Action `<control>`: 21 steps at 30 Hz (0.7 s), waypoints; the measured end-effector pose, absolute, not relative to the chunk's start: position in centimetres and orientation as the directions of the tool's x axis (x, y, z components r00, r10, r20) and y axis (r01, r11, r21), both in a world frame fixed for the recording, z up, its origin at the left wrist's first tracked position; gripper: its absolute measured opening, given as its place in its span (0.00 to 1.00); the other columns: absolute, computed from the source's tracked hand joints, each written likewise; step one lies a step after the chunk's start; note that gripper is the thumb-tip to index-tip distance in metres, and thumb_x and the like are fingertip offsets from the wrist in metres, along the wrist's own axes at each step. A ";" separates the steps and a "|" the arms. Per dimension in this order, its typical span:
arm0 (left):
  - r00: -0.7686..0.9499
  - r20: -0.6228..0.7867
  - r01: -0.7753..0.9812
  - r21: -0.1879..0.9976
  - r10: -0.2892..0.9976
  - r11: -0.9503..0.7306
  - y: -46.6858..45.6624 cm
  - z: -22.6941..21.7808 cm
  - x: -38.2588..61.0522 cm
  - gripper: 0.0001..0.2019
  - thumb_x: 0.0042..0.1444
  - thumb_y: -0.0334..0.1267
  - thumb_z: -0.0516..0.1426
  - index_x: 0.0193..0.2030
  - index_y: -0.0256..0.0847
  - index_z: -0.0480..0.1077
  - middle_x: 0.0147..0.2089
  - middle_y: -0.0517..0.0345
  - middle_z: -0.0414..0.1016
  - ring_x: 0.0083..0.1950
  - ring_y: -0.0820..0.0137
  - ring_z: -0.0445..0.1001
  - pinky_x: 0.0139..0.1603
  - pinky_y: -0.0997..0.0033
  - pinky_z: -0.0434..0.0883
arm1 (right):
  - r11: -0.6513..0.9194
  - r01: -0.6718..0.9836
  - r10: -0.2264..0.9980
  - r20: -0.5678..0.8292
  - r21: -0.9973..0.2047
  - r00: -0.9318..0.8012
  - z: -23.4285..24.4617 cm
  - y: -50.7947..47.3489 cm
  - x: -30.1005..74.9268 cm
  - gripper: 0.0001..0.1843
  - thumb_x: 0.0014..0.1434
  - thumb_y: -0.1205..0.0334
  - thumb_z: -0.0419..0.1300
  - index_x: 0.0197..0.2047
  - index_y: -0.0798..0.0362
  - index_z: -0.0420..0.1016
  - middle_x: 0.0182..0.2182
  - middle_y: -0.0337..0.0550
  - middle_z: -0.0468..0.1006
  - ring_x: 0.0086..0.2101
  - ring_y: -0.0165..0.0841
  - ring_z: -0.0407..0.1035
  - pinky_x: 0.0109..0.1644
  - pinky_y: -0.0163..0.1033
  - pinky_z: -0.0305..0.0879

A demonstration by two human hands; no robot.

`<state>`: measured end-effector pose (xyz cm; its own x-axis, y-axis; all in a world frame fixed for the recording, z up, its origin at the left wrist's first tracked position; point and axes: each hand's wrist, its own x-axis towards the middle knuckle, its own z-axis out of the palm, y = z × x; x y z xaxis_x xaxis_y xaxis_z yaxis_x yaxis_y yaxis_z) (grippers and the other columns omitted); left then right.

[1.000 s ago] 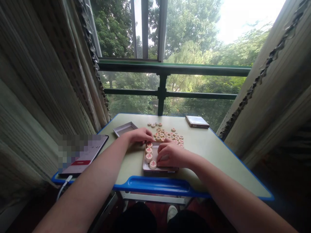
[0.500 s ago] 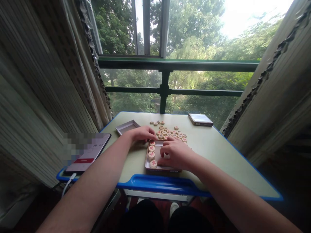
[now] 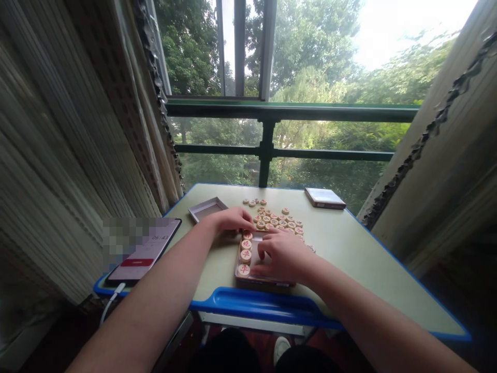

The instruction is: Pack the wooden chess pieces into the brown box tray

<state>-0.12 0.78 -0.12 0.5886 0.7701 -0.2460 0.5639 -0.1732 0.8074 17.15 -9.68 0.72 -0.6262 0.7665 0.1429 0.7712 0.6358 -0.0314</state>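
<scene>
A shallow metal tray lies near the front of the desk with three round wooden chess pieces lined along its left side. My right hand rests over the tray, fingers curled down onto its inside; what lies beneath them is hidden. My left hand lies palm down at the tray's far left corner, its fingers bent on the desk. A loose heap of chess pieces sits just behind both hands.
A tray lid lies at the back left and a closed box at the back right. A phone with a cable sits on the desk's left front corner. Curtains hang on both sides of the window.
The view has shifted a little to the left and down. My right hand has edged slightly toward the tray's far end. The left hand has stayed in place.
</scene>
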 end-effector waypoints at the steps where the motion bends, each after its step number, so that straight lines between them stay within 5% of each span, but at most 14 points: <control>1: 0.590 -0.244 0.565 0.806 0.769 -0.177 0.8 -0.1 -0.1 0.15 0.39 0.47 0.62 0.26 0.34 0.72 0.22 0.61 0.67 0.21 0.78 0.61 0.22 0.75 0.57 | 0.637 0.770 0.766 0.143 -0.033 -0.627 0.7 -9.7 17.2 0.18 0.44 0.43 0.62 0.24 0.50 0.75 0.24 0.42 0.76 0.36 0.39 0.65 0.35 0.38 0.56; 8: 0.594 -0.237 0.573 0.796 0.769 -0.197 0.7 0.0 -0.1 0.14 0.40 0.45 0.61 0.27 0.34 0.73 0.23 0.60 0.68 0.22 0.77 0.62 0.23 0.76 0.58 | 0.746 0.654 0.658 0.288 -0.126 -0.695 0.5 -9.5 17.5 0.03 0.48 0.61 0.61 0.26 0.51 0.73 0.22 0.38 0.73 0.28 0.30 0.64 0.35 0.35 0.57; 12: 0.625 -0.226 0.559 0.798 0.748 -0.226 0.9 -0.2 -0.4 0.15 0.41 0.47 0.61 0.27 0.35 0.73 0.24 0.60 0.68 0.24 0.77 0.62 0.24 0.76 0.58 | 0.799 0.575 0.592 0.403 -0.179 -0.697 0.1 -9.0 17.3 0.07 0.54 0.59 0.58 0.34 0.51 0.76 0.24 0.40 0.74 0.29 0.30 0.65 0.35 0.35 0.58; 21: 0.638 -0.231 0.551 0.803 0.735 -0.226 1.1 -0.4 -0.5 0.16 0.41 0.49 0.61 0.27 0.35 0.73 0.23 0.61 0.68 0.23 0.77 0.61 0.24 0.76 0.58 | 0.858 0.442 0.513 0.395 -0.261 -0.762 -0.6 -8.5 17.1 0.08 0.55 0.64 0.57 0.36 0.51 0.78 0.29 0.41 0.77 0.29 0.29 0.67 0.39 0.34 0.62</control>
<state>-0.47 1.11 -0.42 0.6376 0.7350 -0.2307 0.5510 -0.2258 0.8034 17.08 -8.52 -0.58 -0.7623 0.5126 0.3953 0.4417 0.8583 -0.2612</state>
